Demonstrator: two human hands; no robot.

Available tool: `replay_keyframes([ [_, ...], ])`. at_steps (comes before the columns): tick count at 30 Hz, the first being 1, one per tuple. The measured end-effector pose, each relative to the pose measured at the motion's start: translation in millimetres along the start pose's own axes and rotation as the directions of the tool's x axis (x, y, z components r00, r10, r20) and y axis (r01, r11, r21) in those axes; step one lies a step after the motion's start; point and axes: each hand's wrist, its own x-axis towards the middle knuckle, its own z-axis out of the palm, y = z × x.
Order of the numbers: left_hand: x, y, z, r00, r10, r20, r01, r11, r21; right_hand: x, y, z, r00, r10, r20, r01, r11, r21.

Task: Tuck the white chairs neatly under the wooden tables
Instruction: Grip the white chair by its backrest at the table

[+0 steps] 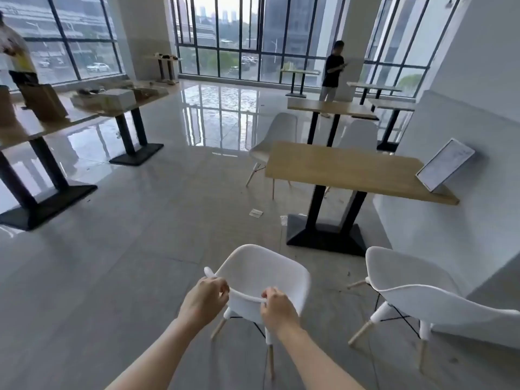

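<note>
A white chair (263, 273) stands on the floor right in front of me, its seat facing the wooden table (349, 168) ahead. My left hand (206, 298) and my right hand (277, 305) both grip the top edge of its backrest. A second white chair (422, 296) stands to the right, beside the wall, a little short of the table. Two more white chairs, one (274, 142) at the table's far left and one (358, 135) behind it, stand on the far side. The table rests on a black pedestal base (326, 235).
A framed board (444, 164) leans on the table's right end against the wall. Paper scraps (256, 213) lie on the floor near the base. More wooden tables (56, 119) with boxes stand left. One person (333, 70) stands at the far tables, another (15, 54) at far left.
</note>
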Motion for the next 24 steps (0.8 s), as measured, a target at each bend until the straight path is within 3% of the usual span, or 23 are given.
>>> replay_keyframes([
  [6,67,-27,25,0.973,-0.180,0.142,0.204,0.964,-0.174,74,2,37,0.979,0.131,0.157,-0.122,0.991,-0.063],
  [10,101,-61,36,0.924,-0.323,0.206,0.372,0.882,-0.287,94,-2,61,0.968,0.216,0.128,-0.202,0.973,-0.111],
  [13,126,-78,49,0.835,-0.452,0.314,0.549,0.724,-0.418,108,-3,72,0.946,0.316,0.071,-0.313,0.948,-0.049],
  [15,146,-92,59,0.773,-0.504,0.386,0.634,0.588,-0.502,119,-2,80,0.888,0.457,0.040,-0.459,0.886,0.062],
  [17,167,-104,69,0.726,-0.517,0.454,0.682,0.452,-0.576,129,-4,86,0.761,0.648,0.032,-0.627,0.723,0.291],
  [20,192,-110,83,0.647,-0.455,0.612,0.753,0.255,-0.607,152,1,113,0.466,0.868,0.172,-0.716,0.256,0.649],
  [22,201,-108,86,0.575,-0.389,0.720,0.805,0.109,-0.583,165,14,143,0.365,0.872,0.328,-0.580,-0.062,0.812],
  [24,209,-109,94,0.508,-0.339,0.792,0.837,-0.024,-0.547,169,7,147,0.347,0.835,0.427,-0.341,-0.312,0.887],
])
